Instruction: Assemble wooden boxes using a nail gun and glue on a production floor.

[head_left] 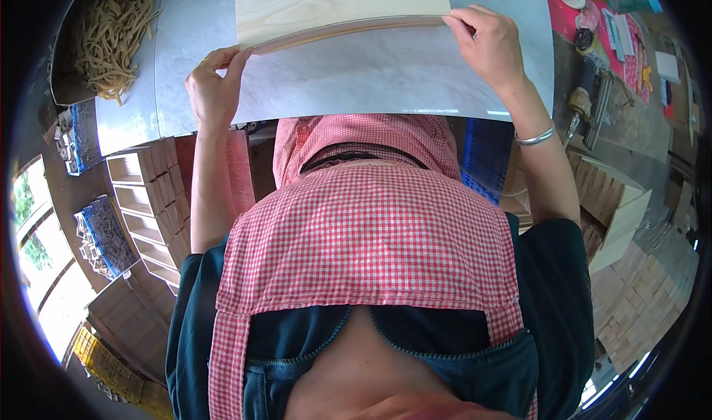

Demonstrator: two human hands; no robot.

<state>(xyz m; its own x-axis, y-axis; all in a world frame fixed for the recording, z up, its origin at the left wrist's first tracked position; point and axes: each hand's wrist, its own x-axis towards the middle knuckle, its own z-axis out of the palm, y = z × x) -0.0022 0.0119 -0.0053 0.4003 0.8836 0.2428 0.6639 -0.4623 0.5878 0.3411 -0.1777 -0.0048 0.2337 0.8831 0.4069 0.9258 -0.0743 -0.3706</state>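
Observation:
A pale wooden board [341, 1] with visible grain lies at the far side of the grey tabletop [348, 75]. Along its near edge runs a thin, darker brown strip [348, 27] that looks bowed in this view; I cannot tell whether it is a separate piece. My left hand [213, 86] pinches the near left corner between thumb and fingers. At the near right corner, my right hand [489, 45] is closed on the same edge, its fingertips at the very end. The board's far edge runs out of the picture.
A box [67, 71] full of tan rubber-band-like strips [115, 31] stands at the table's left end. Bottles and tools, including a power-tool-like item [586, 94], lie on the right. Stacked wooden boxes [144, 197] stand below left, with more wooden pieces [612, 205] below right.

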